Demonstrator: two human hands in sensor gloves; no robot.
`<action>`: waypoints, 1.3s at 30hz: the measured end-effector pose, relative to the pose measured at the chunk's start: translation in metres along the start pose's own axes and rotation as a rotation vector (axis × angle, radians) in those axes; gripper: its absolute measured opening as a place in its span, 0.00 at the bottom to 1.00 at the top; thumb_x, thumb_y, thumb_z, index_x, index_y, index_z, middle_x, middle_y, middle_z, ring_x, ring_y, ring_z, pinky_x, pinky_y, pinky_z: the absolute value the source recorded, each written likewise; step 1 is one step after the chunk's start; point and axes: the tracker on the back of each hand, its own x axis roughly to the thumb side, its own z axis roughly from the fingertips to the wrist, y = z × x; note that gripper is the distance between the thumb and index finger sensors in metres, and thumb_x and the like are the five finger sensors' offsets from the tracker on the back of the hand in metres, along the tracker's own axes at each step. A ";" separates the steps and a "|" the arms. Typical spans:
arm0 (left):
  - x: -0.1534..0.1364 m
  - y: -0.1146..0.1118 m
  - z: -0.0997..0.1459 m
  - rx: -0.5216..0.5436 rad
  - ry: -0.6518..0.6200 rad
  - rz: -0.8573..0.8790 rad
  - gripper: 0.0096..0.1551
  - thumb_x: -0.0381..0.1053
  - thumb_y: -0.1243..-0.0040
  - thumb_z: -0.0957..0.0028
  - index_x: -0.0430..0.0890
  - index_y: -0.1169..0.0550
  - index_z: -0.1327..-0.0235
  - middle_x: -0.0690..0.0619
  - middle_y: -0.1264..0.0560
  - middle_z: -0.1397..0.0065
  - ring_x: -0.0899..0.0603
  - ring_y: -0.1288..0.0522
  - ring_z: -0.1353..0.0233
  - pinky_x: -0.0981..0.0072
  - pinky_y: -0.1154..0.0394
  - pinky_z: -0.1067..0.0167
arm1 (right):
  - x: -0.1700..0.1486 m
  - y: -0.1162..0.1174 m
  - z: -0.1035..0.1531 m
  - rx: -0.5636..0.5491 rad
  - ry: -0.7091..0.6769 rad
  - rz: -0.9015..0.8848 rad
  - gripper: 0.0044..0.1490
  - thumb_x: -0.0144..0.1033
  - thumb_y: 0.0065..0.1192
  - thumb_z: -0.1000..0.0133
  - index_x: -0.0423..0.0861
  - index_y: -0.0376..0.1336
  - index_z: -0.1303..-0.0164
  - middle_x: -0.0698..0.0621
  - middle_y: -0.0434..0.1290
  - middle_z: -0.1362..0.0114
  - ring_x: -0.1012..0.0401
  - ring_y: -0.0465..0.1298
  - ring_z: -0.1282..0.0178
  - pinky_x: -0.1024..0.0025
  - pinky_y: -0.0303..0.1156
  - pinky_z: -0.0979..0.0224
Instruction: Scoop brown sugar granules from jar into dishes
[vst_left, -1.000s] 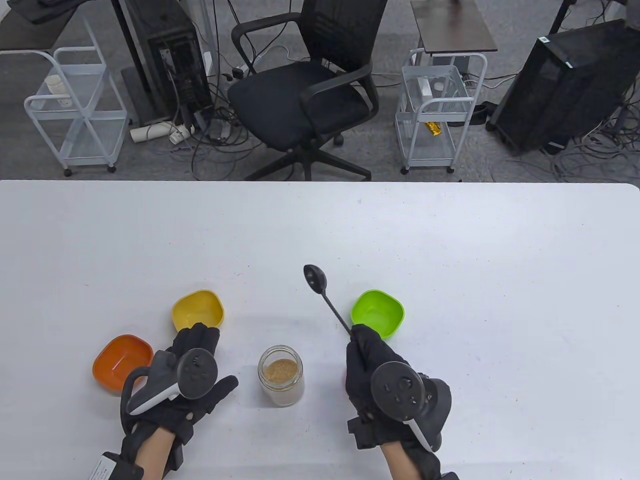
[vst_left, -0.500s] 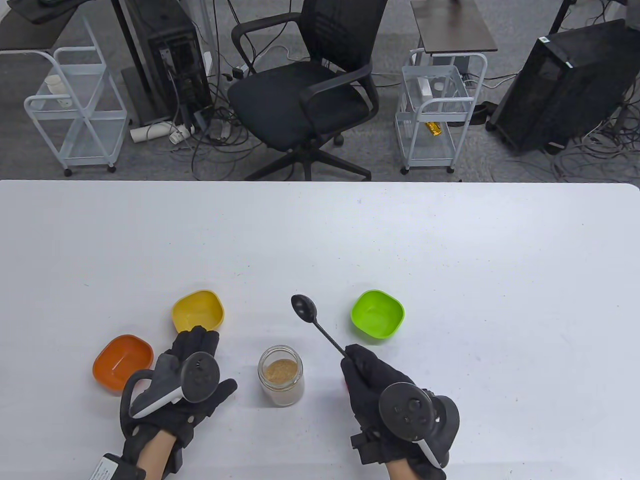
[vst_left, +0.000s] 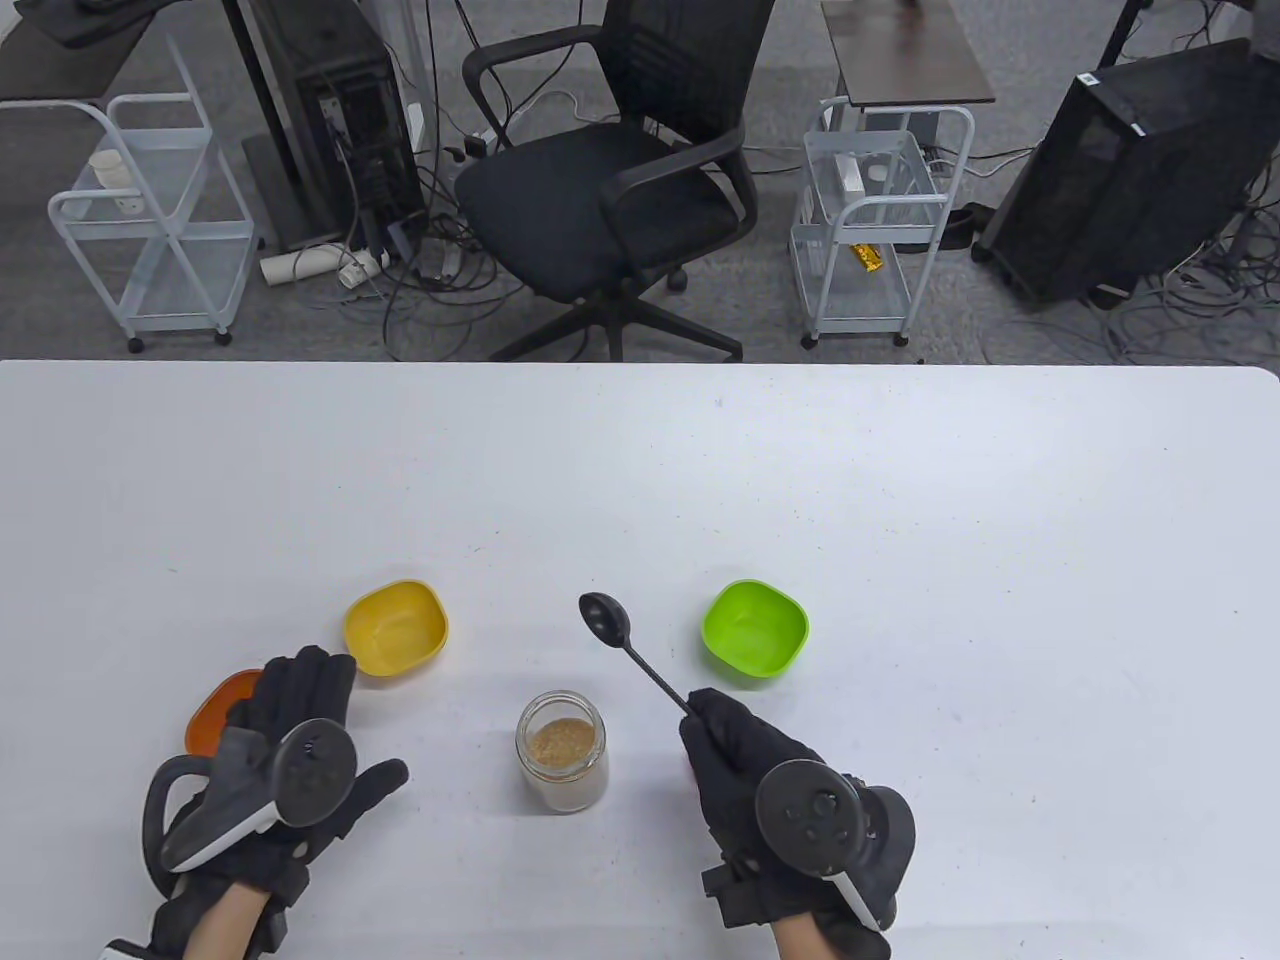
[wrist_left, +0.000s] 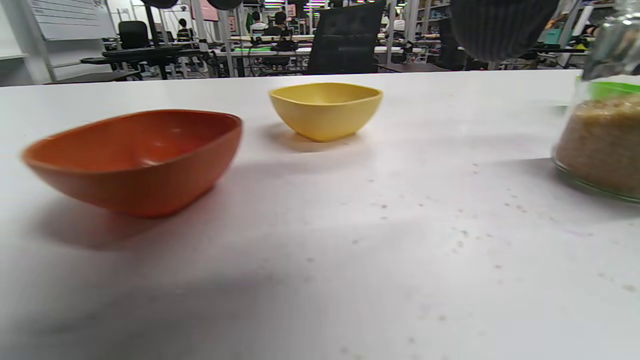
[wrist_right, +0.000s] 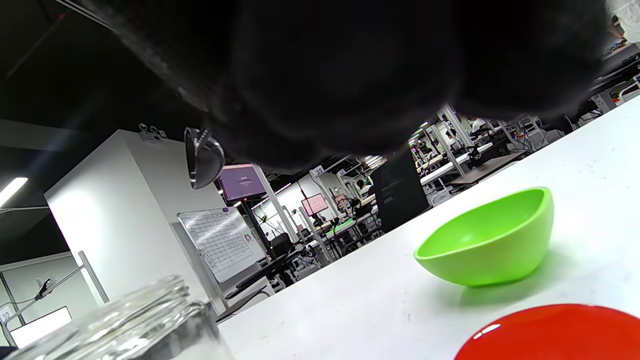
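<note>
Table view, nearest edge first: the right hand (vst_left: 745, 760) has its fingers curled round the handle of a black spoon (vst_left: 628, 648), bowl end raised and pointing away toward the far left, empty as far as I can see. Over on the other side, the left hand (vst_left: 290, 760) lies with fingers straight and spread, holding nothing, its fingertips over the near rim of the orange dish (vst_left: 218, 703). Between the two hands stands the open glass jar (vst_left: 562, 750), brown sugar (vst_left: 562, 741) filling the lower part, nobody steadying it. A red dish (wrist_right: 550, 332) shows only in the right wrist view, down by the right hand. Further out sit the yellow dish (vst_left: 396, 627) on the left and the green dish (vst_left: 755, 628) on the right, both looking bare inside. Beyond the table (vst_left: 900, 480), an office chair (vst_left: 610, 180) and wire carts.

Now the risks, as I read them. That jar mouth looks narrow against the spoon's bowl, and with no hand on the glass, a dig into the sugar could tip or skate the jar. A heaped load carried across to the far dishes could shed granules on the table. The dishes look light and round-bottomed; a knock from the spoon might rock them.
</note>
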 end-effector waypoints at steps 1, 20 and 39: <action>-0.007 0.002 0.002 -0.003 0.016 0.004 0.67 0.77 0.46 0.43 0.39 0.58 0.11 0.36 0.59 0.07 0.25 0.54 0.08 0.26 0.45 0.20 | 0.000 0.000 0.000 0.000 0.001 0.000 0.23 0.49 0.64 0.42 0.53 0.73 0.40 0.60 0.87 0.64 0.64 0.84 0.79 0.63 0.86 0.59; -0.086 -0.035 -0.027 -0.233 0.223 0.197 0.79 0.78 0.40 0.47 0.28 0.64 0.16 0.24 0.64 0.11 0.17 0.54 0.11 0.25 0.42 0.21 | 0.001 0.003 -0.003 0.038 0.001 0.029 0.23 0.50 0.64 0.42 0.53 0.73 0.40 0.60 0.87 0.63 0.64 0.84 0.79 0.63 0.86 0.59; -0.093 -0.056 -0.040 -0.172 0.224 0.313 0.74 0.71 0.35 0.43 0.28 0.62 0.16 0.26 0.58 0.11 0.21 0.49 0.13 0.30 0.40 0.20 | 0.002 0.004 -0.002 0.022 0.001 0.056 0.23 0.50 0.64 0.42 0.53 0.73 0.40 0.60 0.87 0.63 0.64 0.85 0.79 0.63 0.86 0.58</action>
